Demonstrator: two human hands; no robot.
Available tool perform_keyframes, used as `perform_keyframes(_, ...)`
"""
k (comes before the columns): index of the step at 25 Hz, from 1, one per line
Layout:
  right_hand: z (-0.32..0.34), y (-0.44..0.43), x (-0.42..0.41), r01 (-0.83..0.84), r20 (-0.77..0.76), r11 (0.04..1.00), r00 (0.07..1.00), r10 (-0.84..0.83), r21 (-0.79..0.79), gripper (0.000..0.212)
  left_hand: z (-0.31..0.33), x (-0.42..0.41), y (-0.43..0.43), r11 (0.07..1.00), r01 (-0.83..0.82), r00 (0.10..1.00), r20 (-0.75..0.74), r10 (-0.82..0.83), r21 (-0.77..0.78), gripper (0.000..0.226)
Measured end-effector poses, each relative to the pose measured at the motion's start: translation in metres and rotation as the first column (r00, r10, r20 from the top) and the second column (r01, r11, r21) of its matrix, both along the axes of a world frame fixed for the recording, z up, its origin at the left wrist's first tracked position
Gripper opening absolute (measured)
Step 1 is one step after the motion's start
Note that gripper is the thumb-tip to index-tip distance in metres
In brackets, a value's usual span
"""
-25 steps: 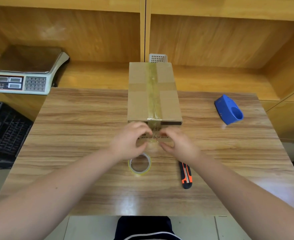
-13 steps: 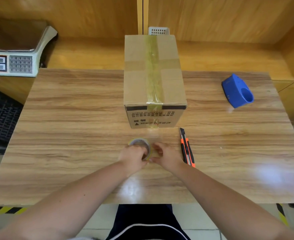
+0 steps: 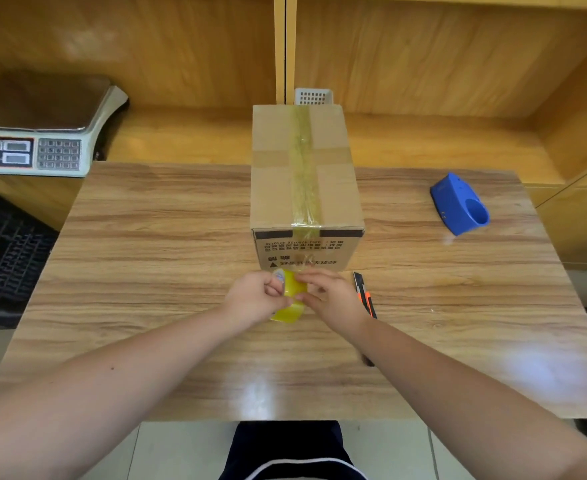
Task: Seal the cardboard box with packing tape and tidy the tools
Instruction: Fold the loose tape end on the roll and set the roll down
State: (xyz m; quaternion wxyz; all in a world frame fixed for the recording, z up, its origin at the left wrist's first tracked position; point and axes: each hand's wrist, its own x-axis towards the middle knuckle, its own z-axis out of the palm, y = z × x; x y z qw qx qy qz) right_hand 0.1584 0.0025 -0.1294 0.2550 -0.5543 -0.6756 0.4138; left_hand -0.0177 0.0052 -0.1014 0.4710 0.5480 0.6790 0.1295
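1. The worktop carries everything; both forearms reach over its near edge so the hands can work low in front of the box
2. The cardboard box stands just beyond both hands, its printed end facing the person. A strip of tape runs down the middle of its top and folds over that end, so the main seam looks sealed already; it sits central, probably to keep both hands within easy reach of it
3. The scale sits far off to the left of the left hand, on the shelf behind the worktop, out of the way
4. The blue dispenser lies well to the right of the right hand and further away, empty as far as I can tell; in my judgement the roll belongs back in it when tidying
5. The left hand is closed around the yellow tape roll, steadying it on edge, lifted or just touching the wood; I cannot tell which
6. The right hand pinches at the roll's right side with fingertips narrowed, likely seeking or pressing down the loose end
7. The utility knife lies just to the right of the right hand, close by for cutting, not yet put away
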Motion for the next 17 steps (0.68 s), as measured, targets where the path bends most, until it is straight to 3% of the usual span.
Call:
perform_keyframes(8, 0.065, 0.031, -0.015, 0.104, -0.137, 0.957, 0.988, -0.069, 0.271, 0.007, 0.065, -0.013, 0.015, 0.99, -0.136, 0.924, 0.363, 0.12, 0.02, 0.018)
perform_keyframes(12, 0.131, 0.057, -0.016, -0.009, -0.047, 0.901, 0.998, 0.033, 0.434, 0.002, 0.114, -0.017, 0.024, 0.969, -0.218, 0.831, 0.543, 0.12, 0.119, 0.011)
perform_keyframes(15, 0.19, 0.079, -0.017, -0.042, 0.015, 0.87, 0.999, 0.039, 0.492, 0.004, 0.157, -0.015, 0.039, 0.933, -0.289, 0.795, 0.597, 0.11, 0.214, 0.011)
perform_keyframes(17, 0.226, 0.093, -0.016, -0.074, 0.083, 0.843, 0.996, 0.035, 0.533, 0.005, 0.184, -0.01, 0.05, 0.907, -0.303, 0.82, 0.566, 0.091, 0.293, 0.013)
